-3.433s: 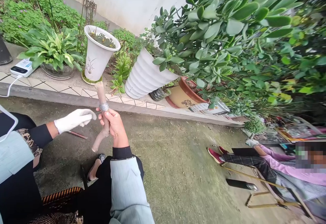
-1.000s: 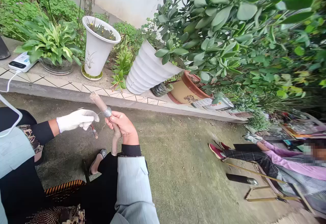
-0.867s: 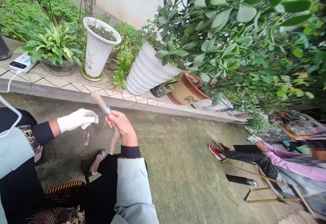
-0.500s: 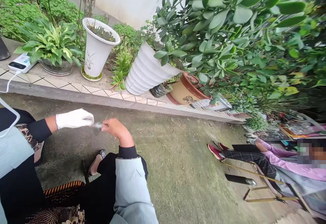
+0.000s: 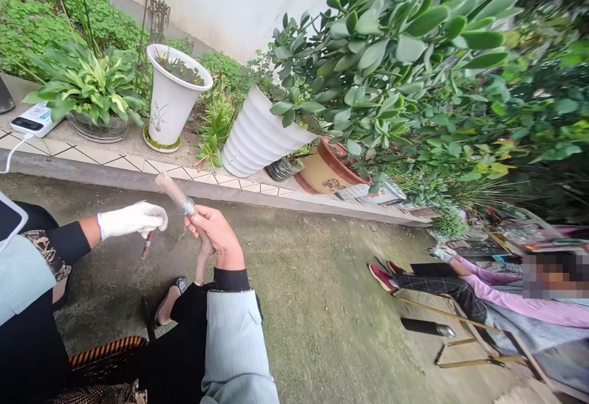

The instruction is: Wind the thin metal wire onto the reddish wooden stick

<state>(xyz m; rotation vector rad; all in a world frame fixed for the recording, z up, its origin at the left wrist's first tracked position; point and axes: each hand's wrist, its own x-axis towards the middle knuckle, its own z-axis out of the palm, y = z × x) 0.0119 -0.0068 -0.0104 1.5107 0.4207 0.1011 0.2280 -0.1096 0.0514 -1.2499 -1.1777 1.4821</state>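
In front of the ledge (image 5: 103,157), the right hand (image 5: 215,232), bare, grips a stick (image 5: 171,189) wrapped with silvery wire (image 5: 186,206). The left hand (image 5: 133,219), in a white glove, is also before the ledge, its fingers pinched on a thin strand reaching toward the wire; a small reddish piece (image 5: 146,246) hangs just beneath them. On the ledge stand a white pot (image 5: 171,106), a ribbed pot (image 5: 262,134) and a tan pot (image 5: 319,168).

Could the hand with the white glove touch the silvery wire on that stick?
Probably yes: the gloved left hand is close to the silvery wire, with nothing bulky between them. The right hand holds the stick beside the wire.
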